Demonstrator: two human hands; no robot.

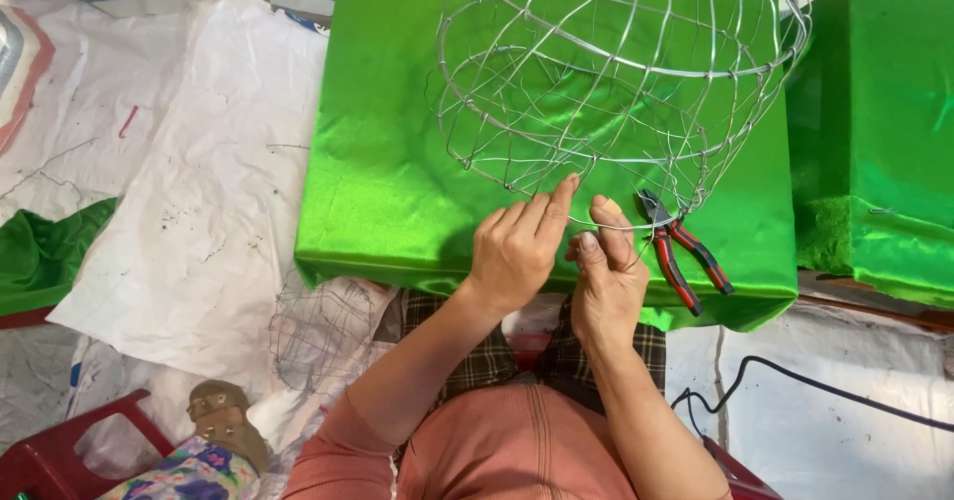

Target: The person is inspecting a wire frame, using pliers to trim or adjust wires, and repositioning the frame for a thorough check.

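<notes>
- Left hand (514, 247): rested at the front edge of the green-covered block (397, 162), fingers curled and gathered, index finger extended up against the lower rim of the wire basket frame (616, 83); it appeared to press on the rim wire rather than close round anything whole.
- Right hand (606, 276): just beside the left, touching it, thumb and forefinger pinched on a thin wire (596, 224) at the frame's lowest ring; what else lay in the palm could not be told.
- Wire basket frame: silver, open-meshed, round, tilted toward the person, standing on the block's top toward its back right corner, its bottom ring reaching the front edge where both hands met it.
- Pliers (686, 256): red and black handles, lying on the block just right of the right hand, nose touching or under the frame's rim; untouched.
- Second green block (874, 132): at the right, apart from the first.
- Black cable (795, 381): on the white sheeting (199, 212) below the block, right side.
- Risks, as judged: the cut wire end could prick a fingertip if the pinch slipped; the light tilted frame could roll or spring off the slick fabric if the left hand eased; a strand bent too sharply might kink; the pliers lay near enough the front edge to be knocked off.
</notes>
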